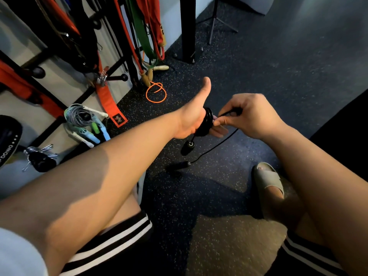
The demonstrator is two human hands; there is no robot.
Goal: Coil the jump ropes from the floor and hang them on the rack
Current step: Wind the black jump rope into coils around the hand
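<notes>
A black jump rope (pixel 206 124) is wound in several turns around my left hand (pixel 194 116), whose thumb sticks up. My right hand (pixel 247 116) pinches the free cord just right of the coil. One black handle (pixel 188 147) dangles below the left hand. The other handle (pixel 180 165) lies on the floor, its cord running up to my right hand. The black rack (pixel 45 54) stands at the left, hung with red and green bands. An orange rope (pixel 156 92) lies looped on the floor near it.
A coiled grey rope with pale blue and white handles (pixel 83 124) hangs low on the rack. Metal clips (pixel 39 156) hang at the far left. A black post (pixel 188 28) and a tripod leg (pixel 213 26) stand further off. My sandalled foot (pixel 268 180) rests on the speckled floor.
</notes>
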